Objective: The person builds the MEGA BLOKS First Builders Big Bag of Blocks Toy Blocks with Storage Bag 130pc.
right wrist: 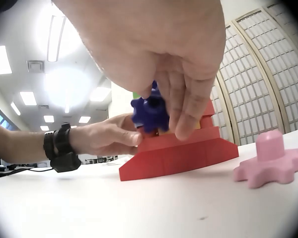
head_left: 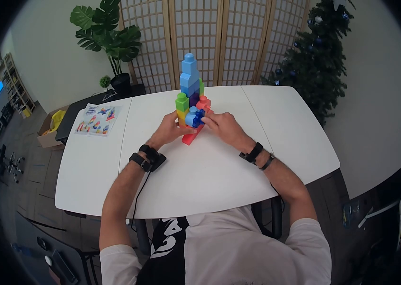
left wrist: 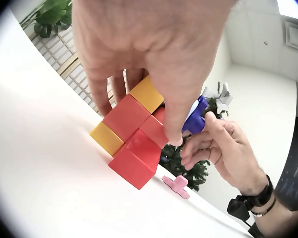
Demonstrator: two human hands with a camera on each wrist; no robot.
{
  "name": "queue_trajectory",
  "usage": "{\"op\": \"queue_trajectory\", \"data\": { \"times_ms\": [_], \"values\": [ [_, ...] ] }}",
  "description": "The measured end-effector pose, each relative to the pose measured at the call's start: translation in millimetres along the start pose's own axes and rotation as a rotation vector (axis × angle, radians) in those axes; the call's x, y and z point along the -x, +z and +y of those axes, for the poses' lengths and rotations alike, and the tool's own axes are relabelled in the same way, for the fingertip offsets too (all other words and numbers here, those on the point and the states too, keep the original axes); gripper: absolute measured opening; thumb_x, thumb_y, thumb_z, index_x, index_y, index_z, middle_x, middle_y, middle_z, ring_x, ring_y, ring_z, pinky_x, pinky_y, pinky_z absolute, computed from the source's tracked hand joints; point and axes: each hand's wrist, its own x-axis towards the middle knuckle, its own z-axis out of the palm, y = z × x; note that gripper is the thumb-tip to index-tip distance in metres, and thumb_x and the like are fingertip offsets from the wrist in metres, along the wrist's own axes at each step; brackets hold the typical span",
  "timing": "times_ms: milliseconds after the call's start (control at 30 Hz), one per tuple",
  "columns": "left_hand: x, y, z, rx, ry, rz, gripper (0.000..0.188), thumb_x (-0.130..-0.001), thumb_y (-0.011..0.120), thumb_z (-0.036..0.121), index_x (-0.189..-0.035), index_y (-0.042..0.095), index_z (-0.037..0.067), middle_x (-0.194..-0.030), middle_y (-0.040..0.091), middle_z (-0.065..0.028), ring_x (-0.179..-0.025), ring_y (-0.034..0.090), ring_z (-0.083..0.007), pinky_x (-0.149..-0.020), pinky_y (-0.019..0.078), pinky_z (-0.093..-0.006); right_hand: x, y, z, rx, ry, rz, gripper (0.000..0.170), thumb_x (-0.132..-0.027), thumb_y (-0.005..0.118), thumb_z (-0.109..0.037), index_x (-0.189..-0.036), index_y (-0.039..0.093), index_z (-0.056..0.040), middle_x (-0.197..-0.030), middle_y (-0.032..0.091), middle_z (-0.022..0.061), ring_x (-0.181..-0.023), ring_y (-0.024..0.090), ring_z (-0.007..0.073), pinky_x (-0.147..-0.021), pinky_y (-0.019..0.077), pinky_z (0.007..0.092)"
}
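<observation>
A tower of toy building blocks [head_left: 190,78] stands upright on the white table, with light blue blocks stacked highest. Green and yellow blocks [head_left: 182,103] form its left side, above a red sloped base [right wrist: 179,157]. My left hand [head_left: 166,129] grips the tower low on its left, thumb in front and fingers behind. On the near side, a dark blue toy gear [right wrist: 150,113] sits by a light blue block [head_left: 191,118]. My right hand [head_left: 229,129] pinches this gear at its right edge. A pink toy gear [right wrist: 272,161] with a peg lies beside the base.
A printed sheet [head_left: 97,120] with pictures of block builds lies on the table's left part. Behind the table [head_left: 158,192] stand a lattice screen [head_left: 198,38], a potted plant [head_left: 108,33] and a decorated tree [head_left: 312,57]. A cardboard box [head_left: 48,137] is at the left.
</observation>
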Motion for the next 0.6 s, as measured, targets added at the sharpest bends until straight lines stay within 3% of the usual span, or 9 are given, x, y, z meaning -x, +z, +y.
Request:
{"op": "queue_trajectory", "data": {
  "times_ms": [33,67,133,167,233,367,400,467,600],
  "values": [
    [0,0,-1,0.000,0.001,-0.001,0.064,-0.086,0.095,0.016,-0.140,0.063,0.006,-0.130,0.074,-0.0080,-0.118,0.071,-0.0206,-0.111,0.0563,-0.0420,-3,-9,1,0.105,0.099,-0.094,0.035,-0.106,0.068,-0.030,-0.101,0.074,0.0049,-0.077,0.074,0.0189,-0.078,0.076,0.0355,-0.074,0.0603,0.0436],
    [-1,0,-2,0.006,0.005,0.002,0.065,-0.084,0.096,0.020,-0.139,0.064,0.004,-0.129,0.075,-0.0096,-0.118,0.072,-0.0218,-0.108,0.0570,-0.0417,-4,-21,-5,0.105,0.100,-0.092,0.035,-0.106,0.068,-0.030,-0.101,0.074,0.0049,-0.077,0.074,0.0189,-0.078,0.076,0.0355,-0.074,0.0603,0.0436],
    [-2,-2,-3,0.012,0.008,0.007,0.067,-0.083,0.097,0.024,-0.137,0.064,0.002,-0.127,0.076,-0.0113,-0.118,0.072,-0.0230,-0.106,0.0577,-0.0414,-3,-46,-13,0.050,0.313,-0.123,0.039,-0.106,0.066,-0.032,-0.099,0.078,0.0038,-0.077,0.075,0.0195,-0.077,0.076,0.0360,-0.075,0.0606,0.0437],
    [-2,-3,-4,-0.003,-0.004,0.013,0.068,-0.082,0.097,0.024,-0.137,0.065,0.003,-0.127,0.075,-0.0109,-0.117,0.072,-0.0225,-0.104,0.0574,-0.0406,-1,-52,-5,0.052,0.312,-0.124,0.039,-0.106,0.066,-0.032,-0.099,0.078,0.0038,-0.077,0.075,0.0195,-0.077,0.076,0.0360,-0.075,0.0606,0.0437],
    [-3,-4,-3,-0.016,-0.016,0.015,0.068,-0.082,0.097,0.025,-0.137,0.065,0.003,-0.128,0.075,-0.0106,-0.116,0.071,-0.0221,-0.103,0.0572,-0.0398,7,-60,20,0.278,0.075,-0.135,0.032,-0.103,0.069,-0.028,-0.102,0.079,0.0026,-0.080,0.076,0.0189,-0.081,0.076,0.0360,-0.079,0.0609,0.0445],
    [-1,-9,1,-0.001,-0.020,0.017,0.067,-0.081,0.096,0.023,-0.137,0.065,0.005,-0.125,0.075,-0.0083,-0.113,0.070,-0.0211,-0.102,0.0552,-0.0372,30,-59,43,0.247,-0.098,-0.166,0.016,-0.091,0.074,-0.017,-0.096,0.081,-0.0031,-0.092,0.079,0.0170,-0.090,0.076,0.0367,-0.086,0.0597,0.0450],
    [-1,-9,1,0.010,-0.018,0.025,0.067,-0.081,0.096,0.022,-0.138,0.065,0.006,-0.124,0.074,-0.0074,-0.112,0.070,-0.0208,-0.101,0.0546,-0.0366,30,-58,47,0.246,-0.095,-0.164,0.016,-0.091,0.074,-0.017,-0.096,0.081,-0.0031,-0.092,0.079,0.0170,-0.090,0.076,0.0367,-0.086,0.0597,0.0450],
    [-4,-11,-3,-0.003,-0.043,0.004,0.067,-0.082,0.095,0.021,-0.140,0.064,0.008,-0.128,0.073,-0.0058,-0.118,0.068,-0.0205,-0.105,0.0541,-0.0396,25,-56,53,0.198,-0.003,-0.397,0.017,-0.086,0.074,-0.011,-0.101,0.078,-0.0036,-0.099,0.079,0.0174,-0.090,0.075,0.0375,-0.086,0.0599,0.0443],
    [-6,-13,-13,-0.012,-0.066,-0.020,0.068,-0.082,0.095,0.020,-0.142,0.064,0.011,-0.132,0.071,-0.0033,-0.124,0.065,-0.0192,-0.107,0.0535,-0.0415,20,-49,56,0.323,0.008,-0.316,0.021,-0.084,0.073,-0.004,-0.104,0.075,-0.0009,-0.102,0.077,0.0182,-0.090,0.075,0.0365,-0.083,0.0604,0.0433]
  ]
}}
